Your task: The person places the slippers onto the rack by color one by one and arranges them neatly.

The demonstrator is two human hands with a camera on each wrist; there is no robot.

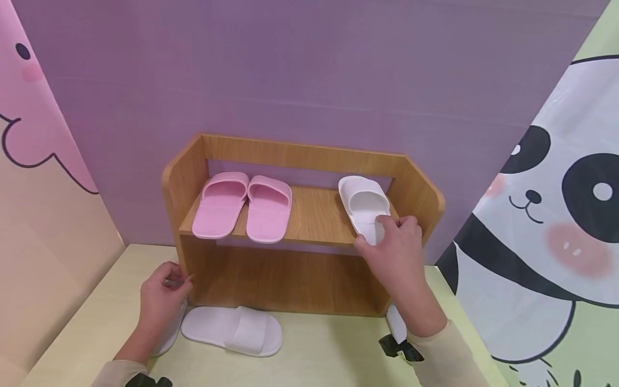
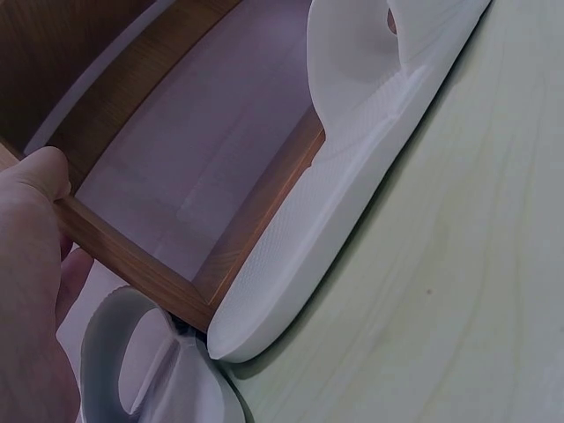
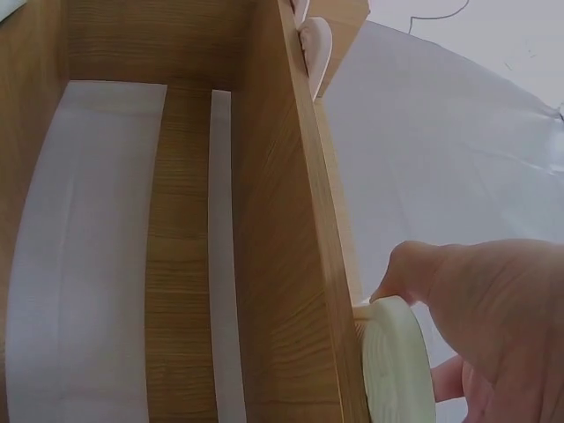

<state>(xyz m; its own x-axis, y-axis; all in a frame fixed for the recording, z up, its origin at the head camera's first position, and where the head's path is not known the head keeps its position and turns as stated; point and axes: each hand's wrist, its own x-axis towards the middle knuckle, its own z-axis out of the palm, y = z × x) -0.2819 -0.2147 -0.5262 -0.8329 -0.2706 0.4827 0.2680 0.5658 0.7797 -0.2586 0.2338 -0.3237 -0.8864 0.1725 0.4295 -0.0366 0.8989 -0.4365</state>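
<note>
A white slipper (image 1: 364, 199) lies on the upper shelf, at the right end of a two-tier wooden shoe rack (image 1: 309, 215). My right hand (image 1: 398, 252) pinches its heel end between thumb and fingers; the right wrist view shows that white heel (image 3: 401, 361) at the shelf edge. My left hand (image 1: 164, 295) holds the front edge of the rack's left side panel, thumb (image 2: 44, 172) on the wood. Two pink slippers (image 1: 222, 207) stand side by side on the upper shelf's left. On the table in front lies a white slipper (image 1: 237, 330) on its own.
Another white slipper (image 1: 170, 338) is partly hidden behind my left hand. A white object (image 1: 396, 324) shows beside my right wrist at the rack's right foot. Behind the rack rises a purple wall (image 1: 309, 70); a panda picture (image 1: 556, 204) covers the right side.
</note>
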